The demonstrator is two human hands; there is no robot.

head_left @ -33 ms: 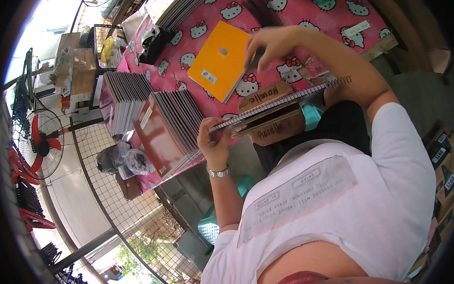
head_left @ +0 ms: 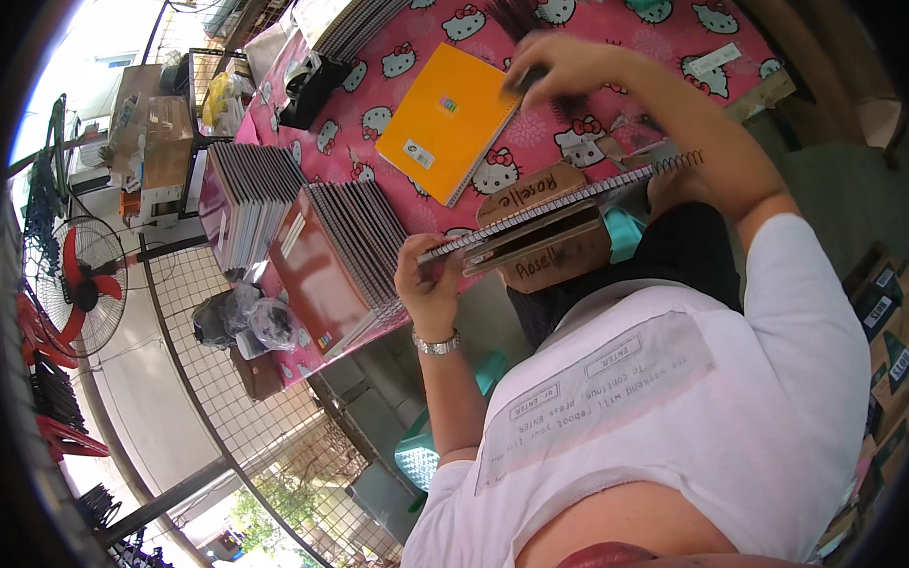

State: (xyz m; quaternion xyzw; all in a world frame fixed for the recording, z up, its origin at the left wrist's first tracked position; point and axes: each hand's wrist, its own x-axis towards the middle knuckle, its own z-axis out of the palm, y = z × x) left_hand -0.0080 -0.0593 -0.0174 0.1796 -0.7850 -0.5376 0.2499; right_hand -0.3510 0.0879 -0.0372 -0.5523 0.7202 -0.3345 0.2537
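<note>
Notebook in hand: a thin notebook point(head_left: 552, 213) is seen edge-on, near the person's lap, by two brown boards. The front board point(head_left: 559, 266) is on the person's side and the back board point(head_left: 531, 189) is on the far side.
Left grip: the left hand point(head_left: 430, 285) is closed on the left end of the notebook, fingers and thumb pinching it.
Right grip: the right hand point(head_left: 567, 65) is up over the surface point(head_left: 535, 141), near a bunch of thin dark wires point(head_left: 513, 12). Its fingers are bent around something dark and blurry. I can't tell what it is, or if the hand is holding it tight.
Coil, done part: the dark rings seem to run along most of the notebook's edge.
Coil, left part: a curly tail point(head_left: 683, 163) sticks out past the right end, so that end looks unfinished.
Piles: the red-brown pile point(head_left: 324, 274) and the purple pile point(head_left: 257, 206) show dark edges that look like rings, so those books seem done.
Orange notebook: it point(head_left: 444, 119) lies flat on the surface, with rings on one side, a white sticker point(head_left: 418, 153) and a small colorful mark.
Writing: each board has one dark handwritten word. The white shirt point(head_left: 669, 417) has a gray patch with lines of print. A pale paper strip point(head_left: 717, 57) lies on the surface, its print too tiny to read.
</note>
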